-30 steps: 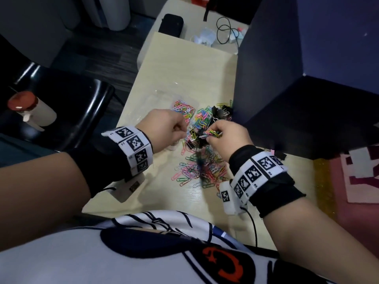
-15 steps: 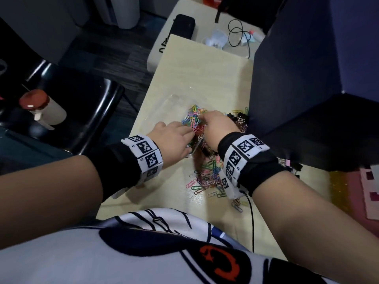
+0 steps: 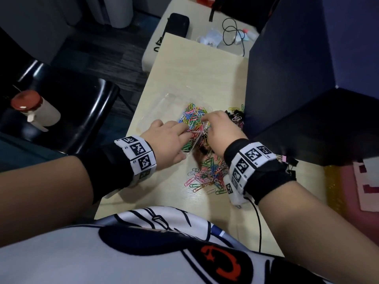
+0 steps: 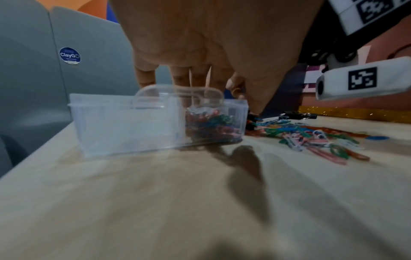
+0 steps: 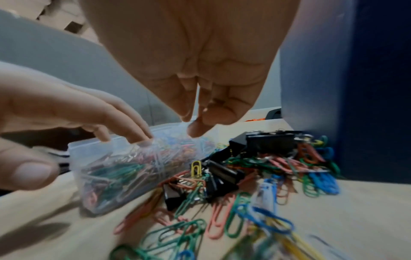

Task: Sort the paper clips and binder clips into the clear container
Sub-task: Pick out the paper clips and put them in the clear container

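Both hands over the clear container (image 3: 164,103): left hand (image 3: 168,140) flat, fingers straight on the paper clips (image 3: 192,117); right hand (image 3: 221,130) bunched, grip hard to tell.

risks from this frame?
1. Both hands work at the rim of the light clear container: the left hand or right hand could tip or shove it.
2. Binder clips lie tangled with loose paper clips, so a grab may drag the wrong kind in.
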`<state>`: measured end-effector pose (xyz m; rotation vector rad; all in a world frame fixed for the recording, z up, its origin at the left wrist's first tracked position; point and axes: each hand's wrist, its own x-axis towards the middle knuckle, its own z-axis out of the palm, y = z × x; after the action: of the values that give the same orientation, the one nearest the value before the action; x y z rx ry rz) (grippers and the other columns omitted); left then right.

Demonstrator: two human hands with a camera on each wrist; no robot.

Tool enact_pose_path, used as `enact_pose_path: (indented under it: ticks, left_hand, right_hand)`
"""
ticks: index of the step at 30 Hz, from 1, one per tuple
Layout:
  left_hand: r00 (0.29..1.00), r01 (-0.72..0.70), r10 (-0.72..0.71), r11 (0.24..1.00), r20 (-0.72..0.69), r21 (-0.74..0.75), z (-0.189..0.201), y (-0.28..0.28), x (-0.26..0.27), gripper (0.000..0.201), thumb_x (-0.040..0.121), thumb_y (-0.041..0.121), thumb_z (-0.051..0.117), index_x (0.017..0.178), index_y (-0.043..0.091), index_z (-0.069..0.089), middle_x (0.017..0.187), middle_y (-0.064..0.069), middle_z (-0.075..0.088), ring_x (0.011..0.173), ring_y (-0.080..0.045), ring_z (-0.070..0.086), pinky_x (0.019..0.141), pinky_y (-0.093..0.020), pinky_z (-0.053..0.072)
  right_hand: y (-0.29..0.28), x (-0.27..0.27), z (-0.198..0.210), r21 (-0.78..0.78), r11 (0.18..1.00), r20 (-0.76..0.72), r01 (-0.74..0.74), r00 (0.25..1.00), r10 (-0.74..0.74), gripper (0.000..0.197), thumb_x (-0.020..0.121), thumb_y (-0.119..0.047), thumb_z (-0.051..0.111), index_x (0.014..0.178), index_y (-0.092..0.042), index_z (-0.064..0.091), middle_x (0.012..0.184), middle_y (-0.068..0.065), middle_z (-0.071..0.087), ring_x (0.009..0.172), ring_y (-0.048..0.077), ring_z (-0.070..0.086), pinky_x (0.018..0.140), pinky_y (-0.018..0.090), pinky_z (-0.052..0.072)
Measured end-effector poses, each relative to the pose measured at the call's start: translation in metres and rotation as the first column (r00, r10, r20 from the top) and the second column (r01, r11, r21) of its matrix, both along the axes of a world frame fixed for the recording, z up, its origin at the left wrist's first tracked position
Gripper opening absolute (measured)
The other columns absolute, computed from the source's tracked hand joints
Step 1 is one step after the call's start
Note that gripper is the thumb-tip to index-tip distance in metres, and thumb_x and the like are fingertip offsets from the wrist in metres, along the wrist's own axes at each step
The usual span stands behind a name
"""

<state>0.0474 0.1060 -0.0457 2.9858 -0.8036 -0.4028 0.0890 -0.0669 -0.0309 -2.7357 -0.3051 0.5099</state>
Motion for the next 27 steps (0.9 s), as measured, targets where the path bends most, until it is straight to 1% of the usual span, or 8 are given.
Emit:
enact_pose_path:
  ticks: [4,7,9,12,17,20,23,27]
  left_hand:
    - [0.995,0.086,-0.08,0.992,0.068,-0.089,0.012,-0.014,-0.009,0.046,0.076,0.039,0.064,0.116,0.018,0.056,0.119,-0.007,0.053,0.107,-0.03,0.052,0.086,-0.045,0.042]
    - [0.966,0.252,-0.237,0.953,0.106,-0.17,0.012,-0.029,-0.02,0.032,0.067,0.025,0.069,0.097,0.014,0.064,0.098,-0.01,0.059,0.087,-0.032,0.057,0.071,-0.041,0.052]
    - [0.947,0.321,-0.32,0.927,0.035,-0.193,0.014,-0.041,-0.026,0.032,0.073,0.02,0.062,0.104,0.014,0.062,0.104,-0.011,0.056,0.093,-0.032,0.055,0.074,-0.042,0.052]
    - [0.931,0.306,-0.301,0.952,-0.205,-0.006,0.013,-0.051,-0.032,0.058,0.08,0.027,0.064,0.132,0.016,0.04,0.127,-0.008,0.039,0.115,-0.027,0.044,0.086,-0.039,0.046]
    - [0.953,0.205,-0.159,0.965,-0.259,0.163,0.006,-0.061,-0.032,0.092,0.072,0.036,0.077,0.141,0.014,0.022,0.129,-0.01,0.035,0.114,-0.029,0.044,0.082,-0.045,0.051]
    - [0.953,0.223,-0.174,0.957,-0.249,0.185,0.0,-0.069,-0.026,0.093,0.072,0.04,0.076,0.143,0.013,0.022,0.127,-0.01,0.036,0.113,-0.03,0.045,0.087,-0.046,0.05]
    - [0.949,0.229,-0.181,0.959,-0.26,0.169,-0.001,-0.08,-0.02,0.082,0.075,0.039,0.074,0.139,0.012,0.03,0.123,-0.011,0.041,0.108,-0.03,0.049,0.091,-0.044,0.047]
    - [0.95,0.16,-0.112,0.976,-0.291,0.145,0.001,-0.092,-0.016,0.048,0.086,0.03,0.064,0.126,0.012,0.045,0.113,-0.011,0.046,0.099,-0.03,0.056,0.084,-0.042,0.051]
  right_hand:
    - [-0.028,-0.016,0.003,0.044,0.987,0.099,0.154,0.983,-0.158,0.026,0.092,-0.014,0.047,0.116,-0.022,0.054,0.124,0.006,0.045,0.1,0.026,0.057,0.09,0.035,0.046]
    - [-0.052,-0.025,0.0,-0.066,0.974,0.002,0.217,0.976,-0.218,0.025,0.09,-0.021,0.053,0.114,-0.022,0.056,0.119,0.007,0.052,0.101,0.025,0.058,0.089,0.032,0.045]
    - [-0.066,-0.033,-0.001,-0.168,0.958,-0.111,0.235,0.961,-0.255,0.034,0.089,-0.023,0.055,0.122,-0.018,0.052,0.124,0.01,0.05,0.107,0.027,0.056,0.094,0.031,0.042]
    - [-0.081,-0.047,0.002,-0.294,0.919,-0.193,0.263,0.925,-0.327,0.043,0.088,-0.027,0.056,0.129,-0.016,0.045,0.131,0.013,0.045,0.115,0.029,0.053,0.095,0.031,0.041]
    - [-0.093,-0.081,-0.002,-0.468,0.872,-0.353,0.145,0.874,-0.335,0.085,0.069,-0.031,0.073,0.139,-0.013,0.027,0.13,0.01,0.045,0.116,0.027,0.052,0.093,0.034,0.049]
    - [-0.089,-0.096,-0.009,-0.428,0.89,-0.369,0.155,0.869,-0.329,0.094,0.067,-0.028,0.081,0.137,-0.012,0.021,0.132,0.012,0.036,0.119,0.029,0.049,0.095,0.036,0.048]
    - [-0.083,-0.099,-0.019,-0.284,0.929,-0.308,0.238,0.895,-0.323,0.075,0.076,-0.022,0.077,0.133,-0.011,0.029,0.131,0.013,0.039,0.118,0.027,0.05,0.094,0.031,0.044]
    - [-0.079,-0.093,-0.025,-0.083,0.952,-0.229,0.294,0.924,-0.306,0.047,0.084,-0.012,0.062,0.126,-0.016,0.043,0.124,0.01,0.048,0.112,0.027,0.053,0.093,0.03,0.041]
